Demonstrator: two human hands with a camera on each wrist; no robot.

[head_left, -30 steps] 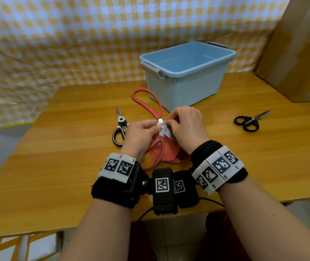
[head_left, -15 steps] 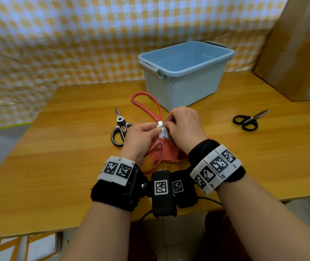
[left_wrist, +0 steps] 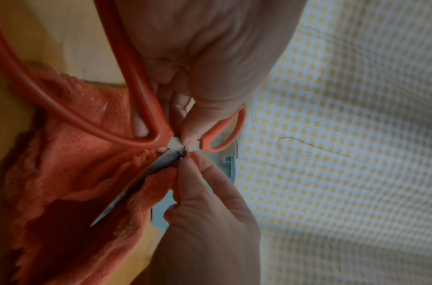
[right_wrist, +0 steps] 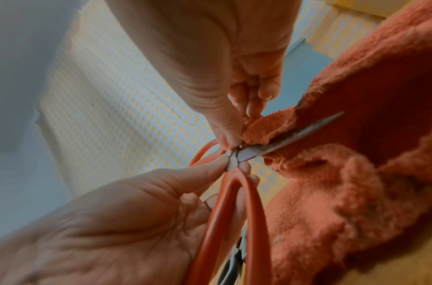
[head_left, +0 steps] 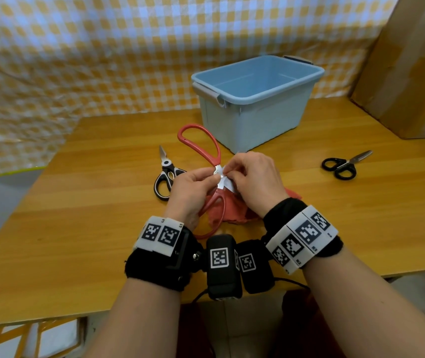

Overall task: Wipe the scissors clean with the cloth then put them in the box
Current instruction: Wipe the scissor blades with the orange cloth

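The red-handled scissors (head_left: 201,143) are held above the table in front of the blue box (head_left: 252,117), handles spread. My left hand (head_left: 193,187) pinches them at the pivot between thumb and fingers. My right hand (head_left: 255,179) pinches a fold of the orange-red cloth (head_left: 234,210) against the blade right beside the pivot. In the left wrist view the grey blade (left_wrist: 136,185) runs down into the cloth (left_wrist: 63,173). The right wrist view shows the blade (right_wrist: 290,138) sticking out past the fold of cloth (right_wrist: 356,192). The rest of the cloth hangs onto the table under my hands.
Black-and-white kitchen scissors (head_left: 166,174) lie just left of my left hand. Small black scissors (head_left: 343,166) lie at the right of the wooden table (head_left: 90,202). A cardboard sheet (head_left: 407,73) leans at the far right. A checked cloth covers the wall behind.
Both hands keep their hold on the scissors and cloth. Only the right fingers have shifted slightly at the pivot.
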